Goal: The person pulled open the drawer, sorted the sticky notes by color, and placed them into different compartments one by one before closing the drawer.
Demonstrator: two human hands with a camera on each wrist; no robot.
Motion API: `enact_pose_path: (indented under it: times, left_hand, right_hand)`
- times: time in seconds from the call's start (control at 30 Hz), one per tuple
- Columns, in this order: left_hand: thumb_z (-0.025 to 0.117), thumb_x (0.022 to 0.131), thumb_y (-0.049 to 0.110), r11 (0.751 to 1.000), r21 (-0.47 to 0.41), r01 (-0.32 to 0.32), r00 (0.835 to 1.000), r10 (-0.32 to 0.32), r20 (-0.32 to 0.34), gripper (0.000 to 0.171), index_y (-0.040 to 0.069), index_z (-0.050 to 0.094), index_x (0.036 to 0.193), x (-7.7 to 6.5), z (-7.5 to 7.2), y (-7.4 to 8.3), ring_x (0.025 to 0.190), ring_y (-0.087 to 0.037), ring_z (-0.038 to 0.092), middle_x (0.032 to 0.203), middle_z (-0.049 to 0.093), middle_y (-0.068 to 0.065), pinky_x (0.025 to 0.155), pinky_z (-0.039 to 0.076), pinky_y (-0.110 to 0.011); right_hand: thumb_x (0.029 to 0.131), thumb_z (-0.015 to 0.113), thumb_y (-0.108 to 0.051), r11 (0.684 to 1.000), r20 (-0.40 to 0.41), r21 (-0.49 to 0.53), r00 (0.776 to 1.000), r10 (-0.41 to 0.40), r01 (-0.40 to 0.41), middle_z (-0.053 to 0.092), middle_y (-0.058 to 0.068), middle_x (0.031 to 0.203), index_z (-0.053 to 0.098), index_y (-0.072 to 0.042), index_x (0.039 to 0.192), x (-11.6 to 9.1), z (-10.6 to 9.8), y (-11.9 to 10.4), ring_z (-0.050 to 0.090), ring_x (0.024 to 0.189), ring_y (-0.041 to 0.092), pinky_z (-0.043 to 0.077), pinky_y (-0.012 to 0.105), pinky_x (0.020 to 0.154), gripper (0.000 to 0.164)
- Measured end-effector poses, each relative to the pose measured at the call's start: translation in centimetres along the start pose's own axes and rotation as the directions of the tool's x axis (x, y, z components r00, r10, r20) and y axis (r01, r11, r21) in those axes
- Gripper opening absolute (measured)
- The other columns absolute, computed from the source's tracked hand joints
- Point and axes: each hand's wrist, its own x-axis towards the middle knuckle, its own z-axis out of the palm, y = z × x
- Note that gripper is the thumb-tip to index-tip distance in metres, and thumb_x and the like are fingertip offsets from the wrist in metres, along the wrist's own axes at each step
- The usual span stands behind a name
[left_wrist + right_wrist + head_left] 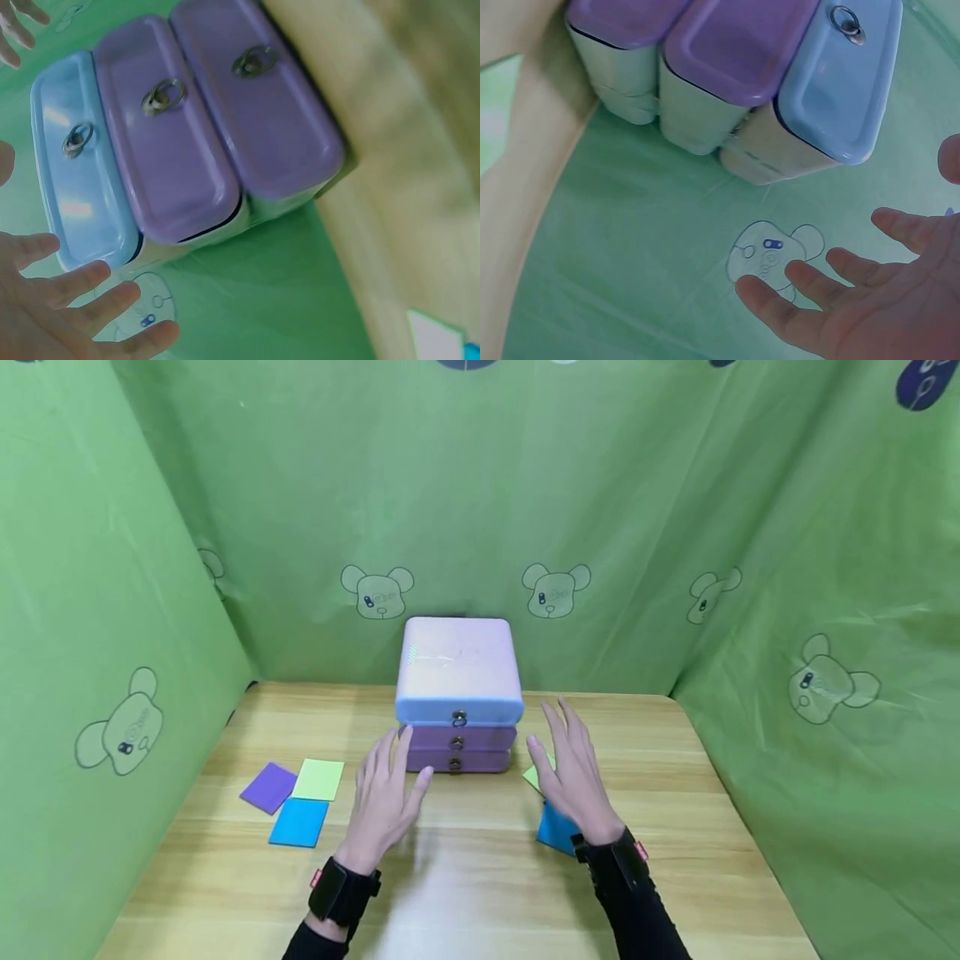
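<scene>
A small chest of three stacked drawers (pixel 459 693) stands at the back middle of the table, its top drawer front light blue and the lower two purple, each with a ring pull. My left hand (pixel 384 806) hovers in front of its left side, fingers spread and holding nothing. On the other side my right hand (pixel 576 777) is raised near the chest's right edge, fingers extended, also holding nothing. In the left wrist view all three drawer fronts (pixel 169 124) look closed. The right wrist view shows the fingers (pixel 817 281) apart from the chest.
Left of the chest lie a purple square (pixel 268 788), a pale green square (pixel 318 779) and a blue square (pixel 299 822). Partly under my right hand are another green square (pixel 533 777) and a blue one (pixel 555 828). Green curtains (pixel 465 510) with bear faces enclose the wooden table (pixel 480 893).
</scene>
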Motion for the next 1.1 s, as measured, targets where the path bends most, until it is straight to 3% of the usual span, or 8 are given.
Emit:
enact_pose_path:
  times: [0.2,0.33,0.57,0.83,1.1]
  left_hand:
    - [0.052,0.103,0.039,1.0,-0.002,-0.027,0.999,0.027,-0.04,0.069,0.008,0.027,0.159,2.8,-1.1,-0.3,0.146,-0.046,0.037,0.159,0.035,-0.029,0.117,0.032,-0.07]
    - [0.052,0.104,0.039,0.999,-0.013,-0.03,0.999,0.03,-0.033,0.069,0.01,0.026,0.161,4.4,-1.5,-0.5,0.148,-0.045,0.034,0.161,0.032,-0.027,0.119,0.031,-0.068]
    - [0.051,0.104,0.042,0.998,-0.028,-0.054,0.998,0.055,0.015,0.07,0.011,0.025,0.161,6.0,-1.3,-0.5,0.15,-0.042,0.031,0.163,0.029,-0.026,0.119,0.032,-0.068]
    - [0.052,0.104,0.038,0.994,-0.04,-0.102,0.994,0.103,0.023,0.065,0.008,0.031,0.158,8.3,-1.0,-0.7,0.15,-0.044,0.03,0.163,0.028,-0.028,0.121,0.032,-0.065]
    - [0.049,0.105,0.04,0.993,-0.049,-0.107,0.991,0.11,0.08,0.053,0.017,0.045,0.153,9.7,-0.4,-1.0,0.153,-0.043,0.025,0.165,0.03,-0.021,0.12,0.034,-0.064]
  right_hand:
    - [0.108,0.041,-0.044,0.999,0.011,0.027,1.0,-0.028,0.028,0.01,0.014,0.172,0.023,-0.02,0.162,2.9,-0.3,-1.2,0.019,0.156,0.04,0.021,0.07,0.123,0.062]
    - [0.108,0.04,-0.045,0.998,0.031,0.053,0.999,-0.045,0.043,0.009,0.015,0.172,0.022,-0.021,0.162,4.7,-0.1,-1.8,0.019,0.156,0.04,0.022,0.071,0.122,0.062]
    - [0.108,0.041,-0.041,0.997,0.057,0.071,0.998,-0.035,0.031,0.009,0.018,0.171,0.025,-0.019,0.161,6.5,1.3,-1.8,0.018,0.157,0.039,0.022,0.071,0.122,0.06]
    - [0.109,0.036,-0.04,0.996,0.072,0.086,0.996,-0.043,0.037,0.009,0.019,0.171,0.028,-0.018,0.16,8.7,2.6,-2.0,0.018,0.157,0.04,0.022,0.071,0.121,0.056]
    - [0.109,0.034,-0.039,0.993,0.084,0.119,0.996,-0.028,0.018,0.008,0.018,0.171,0.031,-0.017,0.158,9.9,3.9,-2.0,0.016,0.158,0.038,0.021,0.069,0.123,0.054]
